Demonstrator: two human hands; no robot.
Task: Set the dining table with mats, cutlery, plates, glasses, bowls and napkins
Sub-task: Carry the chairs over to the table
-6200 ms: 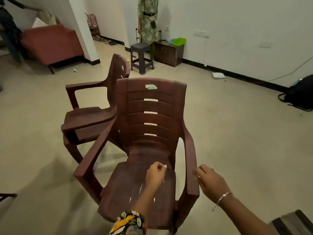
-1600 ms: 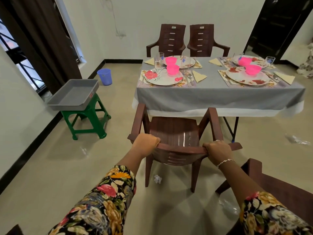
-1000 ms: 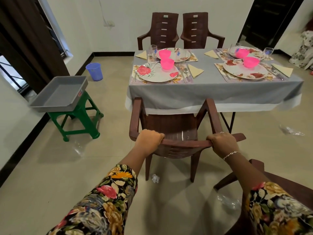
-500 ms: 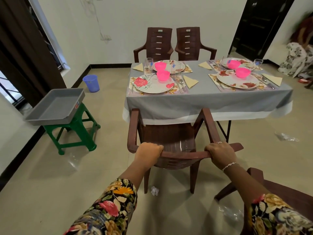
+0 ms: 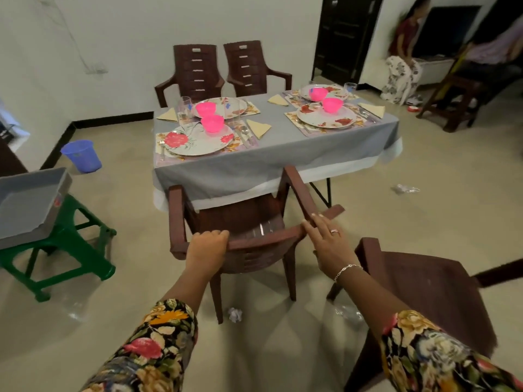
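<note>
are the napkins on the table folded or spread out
Folded: the yellow napkins lie as flat triangles beside the plates, none spread open.

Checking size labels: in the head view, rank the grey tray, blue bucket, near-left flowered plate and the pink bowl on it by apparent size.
1. grey tray, nearest the camera and cut by the frame edge
2. flowered plate
3. blue bucket, nearly a tie with the plate
4. pink bowl

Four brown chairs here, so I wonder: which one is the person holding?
The chair at the table's near side: the left hand grips its top rail and the right hand touches it, fingers straight.
</note>
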